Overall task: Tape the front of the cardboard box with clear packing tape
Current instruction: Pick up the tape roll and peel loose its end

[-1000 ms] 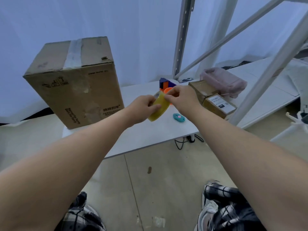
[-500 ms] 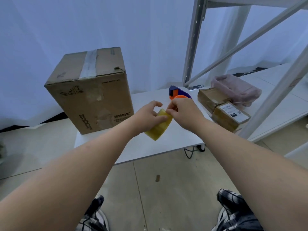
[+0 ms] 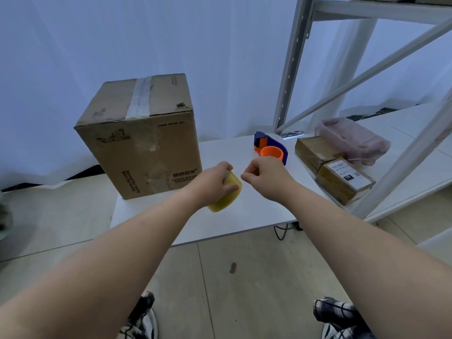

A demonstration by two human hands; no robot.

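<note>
A white surface (image 3: pixel 244 216) stands on a pale tiled floor (image 3: pixel 244 277) before a white curtain (image 3: pixel 195 45), with a grey metal shelving frame (image 3: pixel 293 69) rising at its far right corner. The cardboard box (image 3: pixel 144 138) sits upright on the surface's left end, beyond and to the left of the left hand's fingers (image 3: pixel 230 189), an old strip of tape running across its top. An orange-and-blue tape dispenser (image 3: pixel 270 149) lies just beyond the right hand (image 3: pixel 265 178). Further right, two small brown parcels (image 3: pixel 332 167) and a pink wrapped bundle (image 3: pixel 352 139) rest on the surface.

The left hand (image 3: pixel 210 185) grasps the yellowish roll of packing tape (image 3: pixel 226 195), fingers wrapped around its rim. The right hand's fingers (image 3: pixel 247 177) are pinched together just right of the roll; whether they hold a tape end cannot be told.

Half a second earlier the two hands met at the roll; now the right has drawn slightly away, leaving a small gap. The view has also lifted, so the box appears nearer the middle and the dispenser is uncovered.
</note>
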